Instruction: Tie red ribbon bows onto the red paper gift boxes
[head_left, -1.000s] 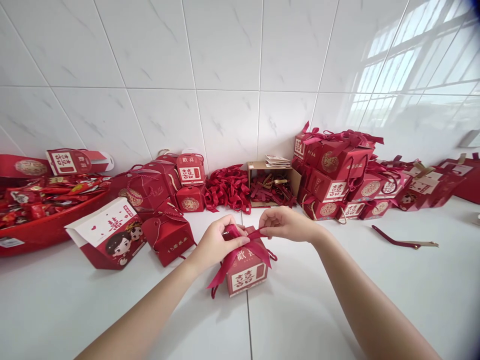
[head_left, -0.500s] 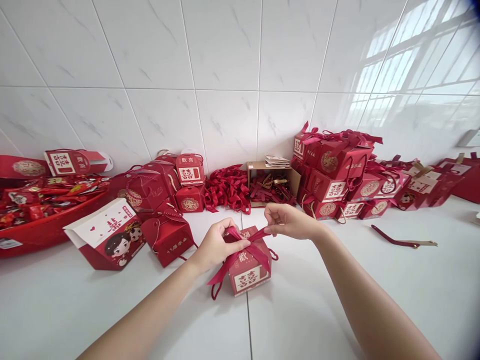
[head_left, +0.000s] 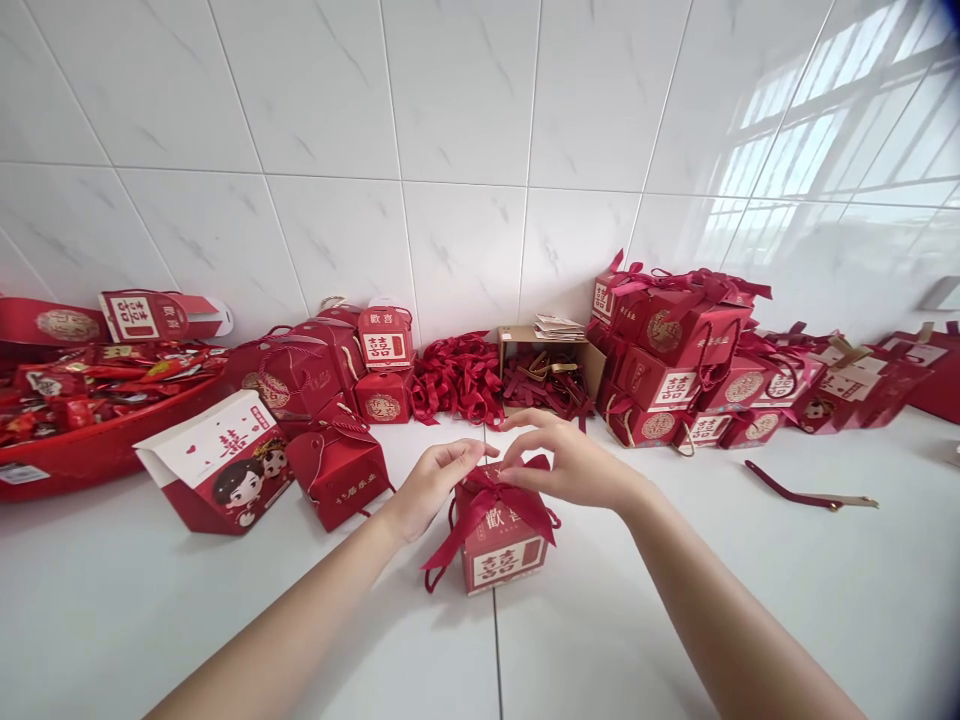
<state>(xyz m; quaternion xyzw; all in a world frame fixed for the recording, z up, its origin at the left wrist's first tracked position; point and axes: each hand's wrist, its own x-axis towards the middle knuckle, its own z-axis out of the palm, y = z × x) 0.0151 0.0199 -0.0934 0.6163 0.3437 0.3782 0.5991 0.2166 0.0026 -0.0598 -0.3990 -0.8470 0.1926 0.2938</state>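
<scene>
A small red gift box (head_left: 506, 565) with a white double-happiness label stands before me, a dark red ribbon bow (head_left: 491, 495) on its top. Ribbon tails hang down over the left and right of its front, and dark red cord handles show at its sides. My left hand (head_left: 433, 488) is at the box's upper left, open, its thumb stretched toward the bow. My right hand (head_left: 566, 460) is over the upper right with fingers apart, and its lower fingertips touch the bow. Part of the bow is hidden behind these fingers.
To the left are a red tub of wrapped sweets (head_left: 112, 430), a white-and-red carton (head_left: 217, 465) and a red box (head_left: 337, 475). Loose ribbons (head_left: 457, 380) and an open cardboard box (head_left: 596, 370) lie by the tiled wall. Stacked gift boxes (head_left: 675, 350) and a strap (head_left: 810, 495) are right.
Both hands have let go of the ribbon they were pinching. The right hand has opened and moved left over the bow. The bow now sits with its loops formed on the box.
</scene>
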